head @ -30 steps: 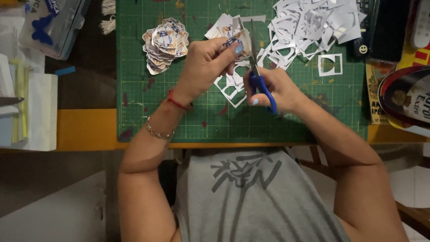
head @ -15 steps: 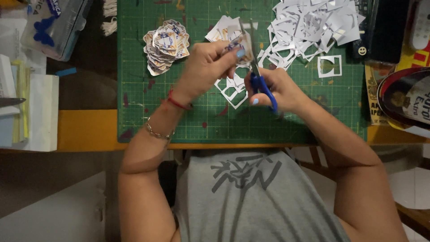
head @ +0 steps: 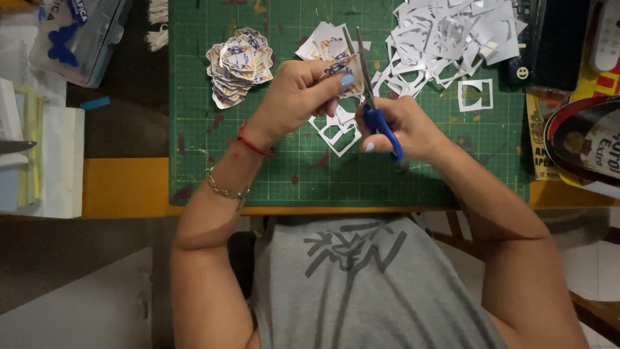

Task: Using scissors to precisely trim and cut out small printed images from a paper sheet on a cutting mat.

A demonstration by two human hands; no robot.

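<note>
My left hand (head: 302,90) pinches a small printed paper piece (head: 341,66) above the green cutting mat (head: 413,174). My right hand (head: 403,124) grips blue-handled scissors (head: 374,110), whose blades point up and meet the paper's right edge. Several white paper offcuts (head: 336,132) lie on the mat just under both hands. A red cord and a thin chain bracelet circle my left wrist.
A stack of cut-out printed shapes (head: 237,64) sits at the mat's upper left. A big heap of white paper scraps (head: 445,39) fills the upper right. A clear plastic box (head: 81,35) and white papers (head: 45,161) lie left; a round tray (head: 584,142) sits right.
Both hands stay in place; the paper piece has turned slightly in my left hand against the scissor blades.
</note>
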